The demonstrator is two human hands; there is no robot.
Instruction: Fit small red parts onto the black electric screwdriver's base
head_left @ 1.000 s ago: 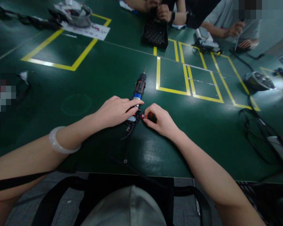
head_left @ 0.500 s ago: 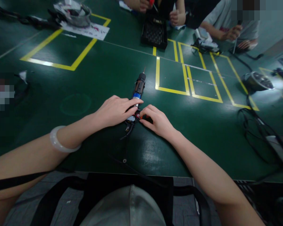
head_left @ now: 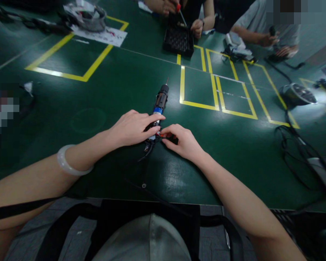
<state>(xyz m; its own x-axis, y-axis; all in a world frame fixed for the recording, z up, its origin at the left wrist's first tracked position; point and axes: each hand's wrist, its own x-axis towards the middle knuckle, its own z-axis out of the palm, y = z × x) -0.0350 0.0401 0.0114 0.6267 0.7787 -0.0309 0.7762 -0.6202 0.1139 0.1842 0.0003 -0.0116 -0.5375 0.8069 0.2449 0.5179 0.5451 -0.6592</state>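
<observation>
left hand (head_left: 132,128), right hand (head_left: 183,143) at one screwdriver (head_left: 160,100)

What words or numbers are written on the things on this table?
None can be read.
The paper: print too blurred to read.
The tool under the left hand: blue band, any label too small to read.
The red part in the right hand: no writing visible.
The yellow tape: plain lines, no words.

left hand (head_left: 133,127) on electric screwdriver (head_left: 159,103), right hand (head_left: 183,141) pinching small red-tipped tool (head_left: 161,135)
</observation>
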